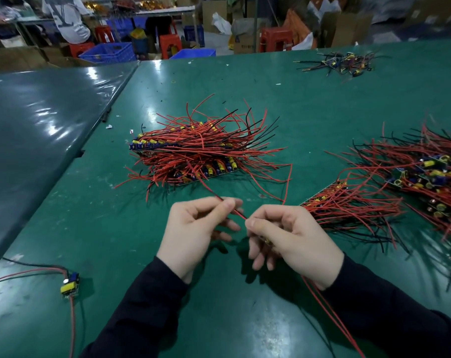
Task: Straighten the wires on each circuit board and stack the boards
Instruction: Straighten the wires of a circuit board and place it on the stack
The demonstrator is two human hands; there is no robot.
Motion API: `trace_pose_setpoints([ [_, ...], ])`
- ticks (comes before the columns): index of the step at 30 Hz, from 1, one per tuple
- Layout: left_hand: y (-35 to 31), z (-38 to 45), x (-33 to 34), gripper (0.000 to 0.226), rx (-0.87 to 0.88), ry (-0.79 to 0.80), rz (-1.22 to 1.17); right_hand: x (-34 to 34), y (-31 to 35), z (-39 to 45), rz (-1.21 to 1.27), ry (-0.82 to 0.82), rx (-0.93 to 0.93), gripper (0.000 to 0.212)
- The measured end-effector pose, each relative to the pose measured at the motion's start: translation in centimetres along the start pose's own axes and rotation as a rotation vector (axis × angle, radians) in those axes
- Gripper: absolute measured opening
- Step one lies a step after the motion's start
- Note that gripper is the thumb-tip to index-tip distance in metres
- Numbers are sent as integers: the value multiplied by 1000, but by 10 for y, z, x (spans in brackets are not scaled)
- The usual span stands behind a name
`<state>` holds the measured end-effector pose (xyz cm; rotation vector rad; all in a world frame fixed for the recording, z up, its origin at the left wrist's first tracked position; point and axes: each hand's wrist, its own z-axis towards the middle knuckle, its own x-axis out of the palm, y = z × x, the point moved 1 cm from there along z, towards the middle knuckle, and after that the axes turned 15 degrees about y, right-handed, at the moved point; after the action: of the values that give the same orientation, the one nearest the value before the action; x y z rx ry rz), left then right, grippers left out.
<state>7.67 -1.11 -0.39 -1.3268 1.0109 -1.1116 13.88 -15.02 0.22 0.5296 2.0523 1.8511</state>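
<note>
The green table cover (pixel 309 104) looks like smooth, glossy plastic sheeting, scuffed in places. Thin red wires (pixel 206 148) have smooth, slightly shiny plastic insulation. The dark sleeves (pixel 141 313) are matt cloth.

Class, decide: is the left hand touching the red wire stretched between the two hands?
Touching. The head view shows the left hand pinching the red wire between thumb and forefinger.

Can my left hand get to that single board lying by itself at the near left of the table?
Probably yes: bare table lies between the left hand and the lone board, but it pinches a red wire to release first.
</note>
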Motion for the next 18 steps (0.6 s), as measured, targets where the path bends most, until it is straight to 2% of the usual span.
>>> trace_pose_setpoints([
  [3,-4,0,-5,20,37,-4,-87,1,4,-1,93,66,36,24],
  [5,-4,-1,-3,14,76,-59,-56,3,5,-2,128,99,48,25],
  [9,-1,-2,2,13,79,-164,-8,8,3,-3,126,108,52,26],
  [15,-5,0,-5,9,93,-218,-89,9,3,-3,146,133,66,26],
  [18,-4,0,-3,14,75,-225,-44,12,1,-4,140,155,75,26],
])
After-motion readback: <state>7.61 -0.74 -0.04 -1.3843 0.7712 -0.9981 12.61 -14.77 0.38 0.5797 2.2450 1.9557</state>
